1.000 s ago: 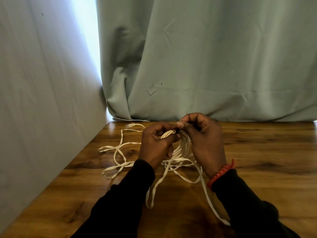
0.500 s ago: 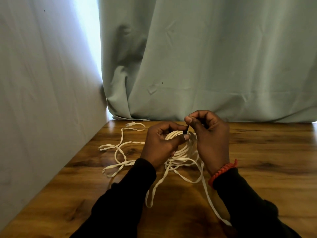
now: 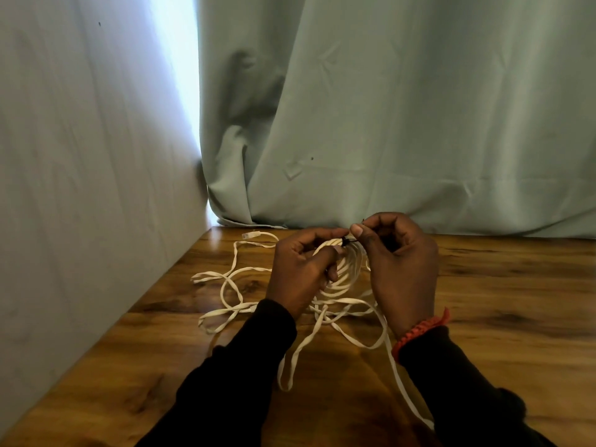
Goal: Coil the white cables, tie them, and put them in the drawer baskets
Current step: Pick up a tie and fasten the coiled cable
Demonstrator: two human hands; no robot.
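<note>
A flat white cable (image 3: 346,272) is bunched into a coil between my hands above the wooden table (image 3: 500,301). My left hand (image 3: 301,272) grips the top of the coil. My right hand (image 3: 400,266) pinches a thin black tie (image 3: 347,241) that sits at the top of the coil, pulling it to the right. Loose loops of the white cable spread over the table to the left, with a clear plug end (image 3: 251,235) near the curtain. Another strand runs toward me under my right sleeve. No drawer basket is in view.
A pale green curtain (image 3: 403,124) hangs along the table's far edge. A grey cloth-covered wall (image 3: 80,188) runs down the left side. I wear black sleeves and a red braided wristband (image 3: 419,330) on the right wrist.
My right hand has moved up and to the right, drawing the black tie away from the left hand. The left hand keeps its grip on the coil.
</note>
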